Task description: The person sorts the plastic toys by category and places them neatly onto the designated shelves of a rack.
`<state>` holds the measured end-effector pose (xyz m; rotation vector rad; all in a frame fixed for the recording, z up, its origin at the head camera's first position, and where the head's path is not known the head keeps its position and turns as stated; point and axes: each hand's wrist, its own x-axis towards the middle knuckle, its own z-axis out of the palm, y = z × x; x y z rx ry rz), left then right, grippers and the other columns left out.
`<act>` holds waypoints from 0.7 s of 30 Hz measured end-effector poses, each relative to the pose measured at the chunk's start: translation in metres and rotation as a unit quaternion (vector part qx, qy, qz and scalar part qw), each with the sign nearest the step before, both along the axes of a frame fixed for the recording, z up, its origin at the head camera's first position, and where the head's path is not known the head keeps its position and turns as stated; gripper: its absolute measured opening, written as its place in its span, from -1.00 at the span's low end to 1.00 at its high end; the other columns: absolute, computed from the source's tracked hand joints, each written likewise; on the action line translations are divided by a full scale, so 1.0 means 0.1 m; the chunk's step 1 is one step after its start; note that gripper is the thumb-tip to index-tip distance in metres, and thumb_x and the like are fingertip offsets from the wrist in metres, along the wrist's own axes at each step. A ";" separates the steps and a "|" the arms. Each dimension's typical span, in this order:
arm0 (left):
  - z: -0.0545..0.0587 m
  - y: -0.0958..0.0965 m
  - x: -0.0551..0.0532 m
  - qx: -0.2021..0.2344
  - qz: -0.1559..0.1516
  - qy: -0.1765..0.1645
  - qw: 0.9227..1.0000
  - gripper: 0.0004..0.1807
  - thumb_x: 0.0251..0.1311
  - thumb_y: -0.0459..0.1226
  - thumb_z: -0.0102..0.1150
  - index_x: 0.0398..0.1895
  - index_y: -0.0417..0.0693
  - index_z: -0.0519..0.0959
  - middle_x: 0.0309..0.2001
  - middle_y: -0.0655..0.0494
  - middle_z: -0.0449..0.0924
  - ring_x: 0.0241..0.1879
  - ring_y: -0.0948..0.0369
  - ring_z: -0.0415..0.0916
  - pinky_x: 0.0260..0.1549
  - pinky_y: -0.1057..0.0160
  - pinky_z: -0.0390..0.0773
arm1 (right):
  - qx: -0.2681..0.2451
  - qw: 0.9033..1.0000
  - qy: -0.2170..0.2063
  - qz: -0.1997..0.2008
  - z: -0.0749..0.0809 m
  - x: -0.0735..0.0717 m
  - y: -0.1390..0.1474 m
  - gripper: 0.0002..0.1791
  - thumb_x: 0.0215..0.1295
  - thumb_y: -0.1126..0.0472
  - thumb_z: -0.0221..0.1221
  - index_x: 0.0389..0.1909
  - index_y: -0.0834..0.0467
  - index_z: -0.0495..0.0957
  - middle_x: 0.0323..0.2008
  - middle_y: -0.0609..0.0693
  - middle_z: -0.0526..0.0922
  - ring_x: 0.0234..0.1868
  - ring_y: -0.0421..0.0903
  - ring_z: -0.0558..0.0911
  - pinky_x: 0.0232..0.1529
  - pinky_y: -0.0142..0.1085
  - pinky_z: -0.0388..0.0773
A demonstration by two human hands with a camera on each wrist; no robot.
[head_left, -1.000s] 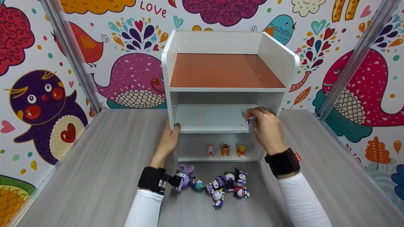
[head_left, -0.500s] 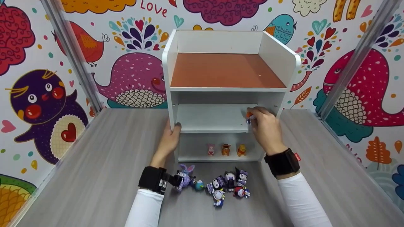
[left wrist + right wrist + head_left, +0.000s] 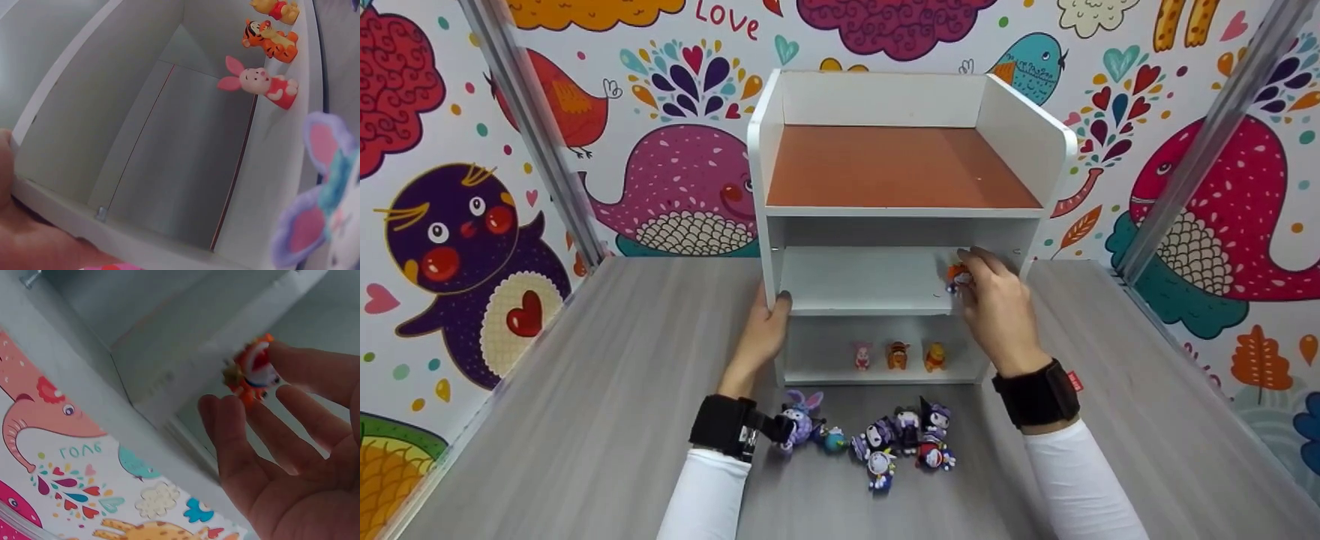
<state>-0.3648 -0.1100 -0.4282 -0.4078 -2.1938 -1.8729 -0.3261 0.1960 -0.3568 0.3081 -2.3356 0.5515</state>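
Note:
A small orange, red and white toy figurine (image 3: 958, 278) stands near the right end of the middle shelf (image 3: 862, 279). Around it is my right hand (image 3: 1001, 307), fingers spread and loosely bent; in the right wrist view the thumb (image 3: 315, 371) overlaps the figurine, while the other fingers appear apart from it. My left hand (image 3: 759, 330) grips the left side panel of the white shelf unit (image 3: 765, 165), thumb at the front edge. On the bottom shelf stand a pink piglet figurine (image 3: 259, 81), an orange tiger figurine (image 3: 273, 42) and a yellow bear figurine (image 3: 279, 9).
Several purple, black and white dolls (image 3: 906, 431) lie on the grey wood-grain floor (image 3: 660, 337) before the unit. A purple bunny-eared doll (image 3: 802, 420) and a small blue-green figure (image 3: 834, 440) are beside my left wrist. Cartoon-printed walls (image 3: 682, 187) stand behind.
My right hand has shifted slightly right and its fingers have loosened, exposing more of the orange figurine. The left hand keeps its hold on the side panel.

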 end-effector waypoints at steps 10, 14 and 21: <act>0.01 0.01 0.01 0.004 0.000 -0.008 1.000 -0.30 0.50 -0.28 -0.28 0.61 -0.22 -0.18 0.59 -0.33 -0.13 0.58 -0.20 -0.17 0.53 -0.26 -0.13 | -0.015 1.000 0.016 -0.006 0.07 0.42 0.06 -0.61 0.17 0.48 0.31 0.05 0.29 0.64 0.10 0.24 0.66 0.05 0.22 0.69 -0.01 0.13 0.65; 0.02 0.00 0.01 0.000 0.001 -0.005 1.000 -0.31 0.50 -0.28 -0.28 0.62 -0.20 -0.18 0.60 -0.30 -0.14 0.59 -0.17 -0.18 0.54 -0.24 -0.12 | -0.014 1.000 0.004 0.026 0.09 0.55 0.06 -0.65 0.13 0.48 0.35 -0.02 0.28 0.67 -0.03 0.19 0.73 -0.09 0.14 0.73 -0.13 0.05 0.70; 0.01 0.00 0.01 -0.003 -0.004 -0.010 1.000 -0.32 0.52 -0.28 -0.29 0.62 -0.16 -0.18 0.61 -0.27 -0.17 0.60 -0.17 -0.20 0.53 -0.26 -0.13 | 0.020 0.996 -0.033 0.086 0.04 0.58 0.05 -0.75 0.12 0.43 0.38 -0.15 0.25 0.70 -0.26 0.11 0.78 -0.26 -0.03 0.75 -0.26 -0.12 0.72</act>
